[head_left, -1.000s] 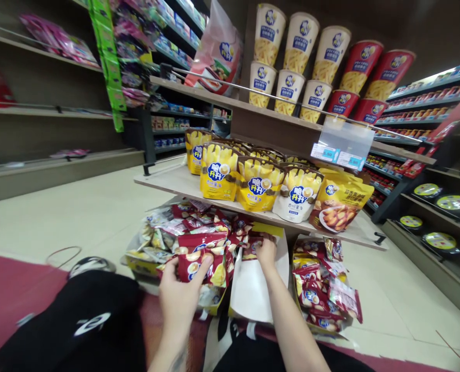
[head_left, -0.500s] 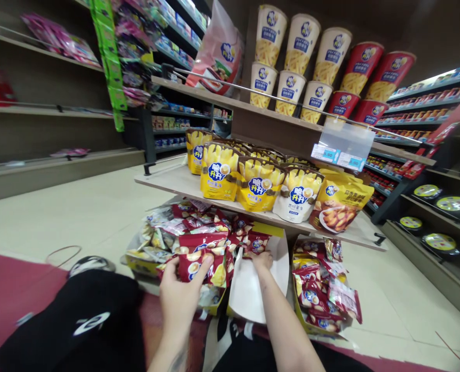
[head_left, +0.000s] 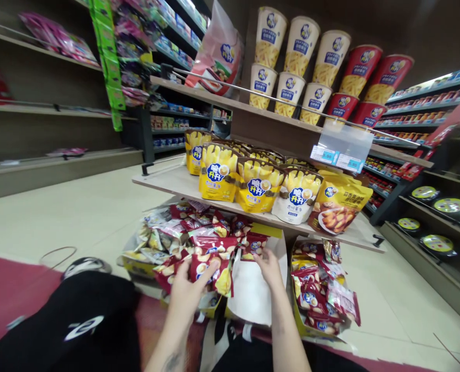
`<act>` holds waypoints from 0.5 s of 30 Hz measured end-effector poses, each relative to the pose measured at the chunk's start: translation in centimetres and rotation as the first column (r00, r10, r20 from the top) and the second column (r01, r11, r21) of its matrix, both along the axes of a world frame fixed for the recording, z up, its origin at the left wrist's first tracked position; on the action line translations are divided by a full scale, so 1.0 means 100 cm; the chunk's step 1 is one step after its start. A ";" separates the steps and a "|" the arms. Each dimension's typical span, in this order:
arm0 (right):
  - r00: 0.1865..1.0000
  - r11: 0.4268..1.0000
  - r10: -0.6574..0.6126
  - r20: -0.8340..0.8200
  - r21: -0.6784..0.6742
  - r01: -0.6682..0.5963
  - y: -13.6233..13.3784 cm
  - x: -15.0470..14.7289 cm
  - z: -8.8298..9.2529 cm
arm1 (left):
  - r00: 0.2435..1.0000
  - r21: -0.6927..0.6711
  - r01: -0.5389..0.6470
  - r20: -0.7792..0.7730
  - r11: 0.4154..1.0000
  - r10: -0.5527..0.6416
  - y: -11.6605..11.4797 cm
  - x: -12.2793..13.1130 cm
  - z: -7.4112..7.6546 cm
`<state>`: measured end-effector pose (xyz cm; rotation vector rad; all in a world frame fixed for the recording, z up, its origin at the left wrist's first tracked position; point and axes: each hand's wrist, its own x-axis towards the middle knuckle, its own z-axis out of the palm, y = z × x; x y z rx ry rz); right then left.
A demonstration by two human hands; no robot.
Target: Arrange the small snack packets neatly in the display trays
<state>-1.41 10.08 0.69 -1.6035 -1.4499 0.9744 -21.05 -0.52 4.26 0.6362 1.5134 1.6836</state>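
The red foil snack sachet [head_left: 254,244] I'm working with lies at the back of the middle carton [head_left: 253,292], logo facing me, with bare white liner in front of it. My right hand [head_left: 270,267] is at its lower right corner, thumb and fingers loosely bent; at this blur I can't tell whether the tips pinch the foil or have let it go. My left hand [head_left: 188,290] grasps a second red sachet [head_left: 222,275], thumb across the front, above the near edge of the heaped left carton [head_left: 135,264].

I judge the step in hand to be laying sachets in a row in that middle carton, barely begun. The next move calls for the right fingers to come clear without dragging the sachet down, then to take the held one from the left.

Farther out, the right carton [head_left: 298,321] is full of mixed packets, and above all three runs a shelf [head_left: 163,182] of yellow 脆升升 pouches [head_left: 218,174], with snack cups [head_left: 270,39] stacked higher.

Compared with half a second ago, my right hand has slid from below the sachet to its right side, uncovering its lower part, and my left has brought its sachet nearer the middle carton.
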 end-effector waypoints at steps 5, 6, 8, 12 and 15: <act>0.728 0.976 0.174 -0.664 0.020 -0.215 -0.080 -0.014 -0.002 | 0.903 0.035 0.366 0.227 0.930 -0.365 0.002 0.024 -0.006; 0.705 0.980 0.149 -0.693 0.010 -0.197 -0.089 -0.016 -0.006 | 0.881 0.033 0.416 0.233 0.909 -0.412 0.002 0.028 -0.008; 0.697 0.993 0.075 -0.713 -0.007 -0.115 -0.096 -0.018 -0.013 | 0.839 0.033 0.485 0.262 0.874 -0.476 0.001 0.032 -0.011; 0.686 0.998 -0.057 -0.725 -0.063 0.017 -0.088 -0.006 -0.022 | 0.900 0.081 0.153 0.400 0.985 -0.173 0.003 0.025 -0.007; 0.704 0.999 -0.040 -0.709 -0.016 0.041 -0.079 0.005 -0.021 | 0.864 0.093 -0.255 0.470 0.962 0.184 0.006 0.010 0.000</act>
